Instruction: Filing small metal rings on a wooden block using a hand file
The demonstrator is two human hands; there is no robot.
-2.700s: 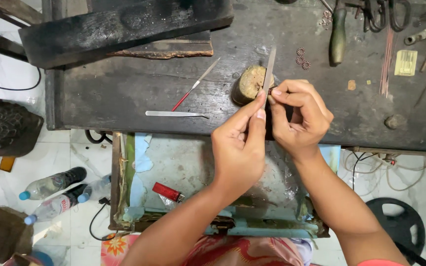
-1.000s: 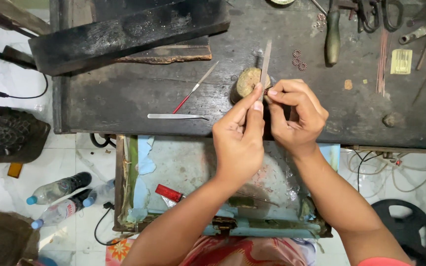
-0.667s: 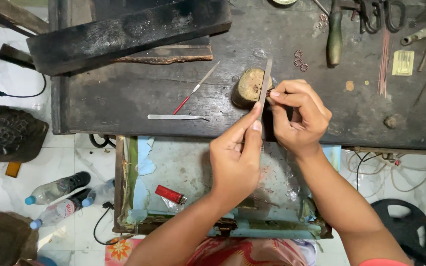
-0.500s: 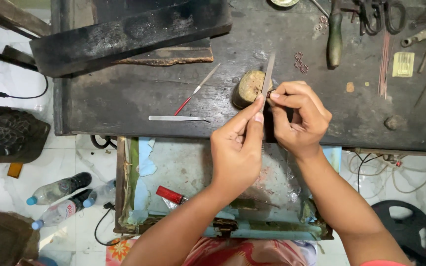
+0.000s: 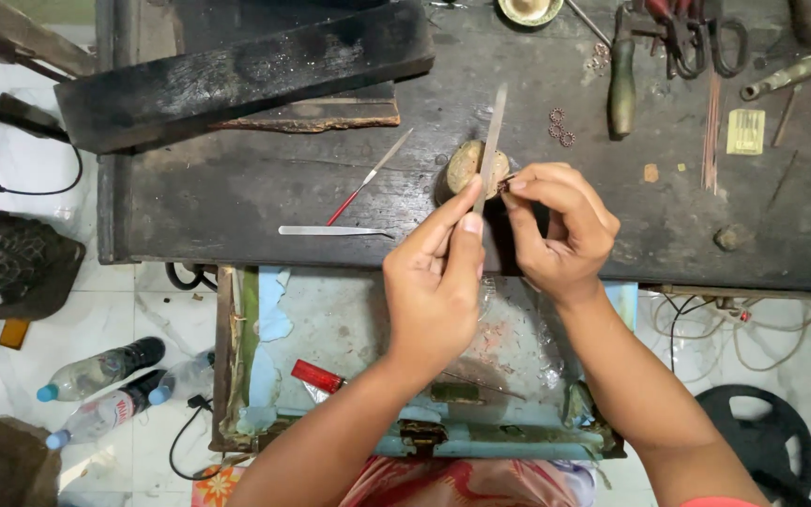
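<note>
Two hands: left hand (image 5: 438,282) and right hand (image 5: 556,230) meet over the front part of the dark worktop (image 5: 237,197).
File: a thin, flat grey metal file (image 5: 492,141), long axis nearly upright in view, tip pointing away from the person and leaning slightly right; lower end pinched by the left fingers (image 5: 466,221), which are closed on it.
Small piece: right fingers (image 5: 518,192) are curled together on a tiny dark piece (image 5: 504,183), pressed against the file's edge; its shape is too small to tell.
Peg: a rounded, worn wooden block (image 5: 465,164) sits just behind the file.
Nearby: red-handled needle file (image 5: 368,176) and silver tweezers (image 5: 330,230) lie to the left, well apart; small rings (image 5: 560,130) lie to the right of the file tip.
Worktop: scratched, sooty wood; a charred plank (image 5: 237,75) lies across its back left.
</note>
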